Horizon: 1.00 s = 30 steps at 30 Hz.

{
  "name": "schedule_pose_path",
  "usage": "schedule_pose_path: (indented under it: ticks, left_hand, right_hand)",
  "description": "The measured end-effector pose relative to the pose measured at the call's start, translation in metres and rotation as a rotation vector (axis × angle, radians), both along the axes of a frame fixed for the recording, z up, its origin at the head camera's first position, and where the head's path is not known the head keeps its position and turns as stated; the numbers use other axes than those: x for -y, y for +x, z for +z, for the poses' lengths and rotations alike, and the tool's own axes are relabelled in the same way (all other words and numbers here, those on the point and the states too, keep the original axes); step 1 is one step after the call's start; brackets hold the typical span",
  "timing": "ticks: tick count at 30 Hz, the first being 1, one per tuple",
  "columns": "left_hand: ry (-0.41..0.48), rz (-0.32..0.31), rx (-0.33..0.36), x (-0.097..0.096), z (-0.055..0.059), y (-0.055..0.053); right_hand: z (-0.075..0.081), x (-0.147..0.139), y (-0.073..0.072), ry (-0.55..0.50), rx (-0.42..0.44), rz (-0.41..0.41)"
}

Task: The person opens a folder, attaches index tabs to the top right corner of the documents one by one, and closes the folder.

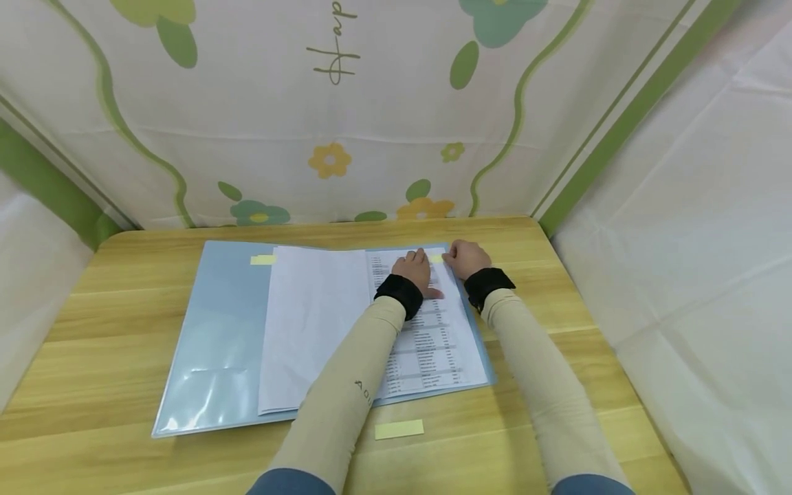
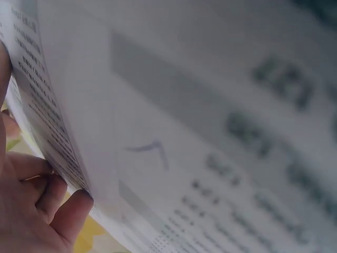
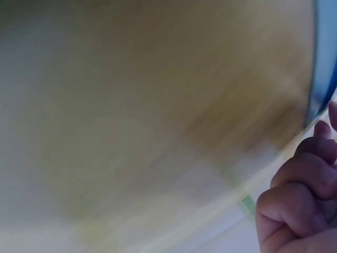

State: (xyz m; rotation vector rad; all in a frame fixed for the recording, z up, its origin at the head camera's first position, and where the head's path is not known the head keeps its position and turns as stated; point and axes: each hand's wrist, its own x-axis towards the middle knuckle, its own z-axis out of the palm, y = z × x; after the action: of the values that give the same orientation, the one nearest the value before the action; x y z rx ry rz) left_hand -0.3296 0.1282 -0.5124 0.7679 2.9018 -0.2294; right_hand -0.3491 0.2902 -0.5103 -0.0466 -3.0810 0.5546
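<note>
A light blue folder [image 1: 229, 330] lies spread on the table with paper in it. Its right side bears a printed sheet [image 1: 427, 344] with rows of small text and grey bands. My left hand [image 1: 413, 269] rests on the upper part of this sheet, thumb out to the right; in the left wrist view its bent fingertips [image 2: 79, 208] touch the paper. At the sheet's top right corner is a yellow sticky note [image 1: 436, 259]. My right hand [image 1: 467, 258] pinches the note's right end, its other fingers [image 3: 295, 211] curled in the right wrist view.
A blank white sheet [image 1: 318, 323] covers the folder's middle. Another yellow sticky note [image 1: 262, 260] sits at its upper left edge. A third yellow strip [image 1: 399, 430] lies on the wooden table [image 1: 495, 460] before the folder. Patterned cloth [image 1: 396, 117] hangs behind the table.
</note>
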Motion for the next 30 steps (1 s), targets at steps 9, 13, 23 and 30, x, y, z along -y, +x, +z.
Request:
schedule_pose_path:
  ticks: [9,13,23,30]
  left_hand:
    - [-0.007,0.002,-0.002,0.0,0.007,0.005]
    - [-0.001,-0.006,0.015,0.0,0.011,0.007]
    - [0.054,-0.035,0.018,-0.003,0.011,0.008]
    - [0.098,-0.026,-0.029,-0.002,0.008,0.008]
  right_hand:
    - [0.001,0.014,0.001,-0.002,0.046,0.07]
    - [0.003,0.013,0.001,-0.001,0.055,0.077]
    - [0.0,-0.01,-0.002,0.007,0.065,0.009]
    - [0.007,-0.007,-0.001,0.004,0.085,0.004]
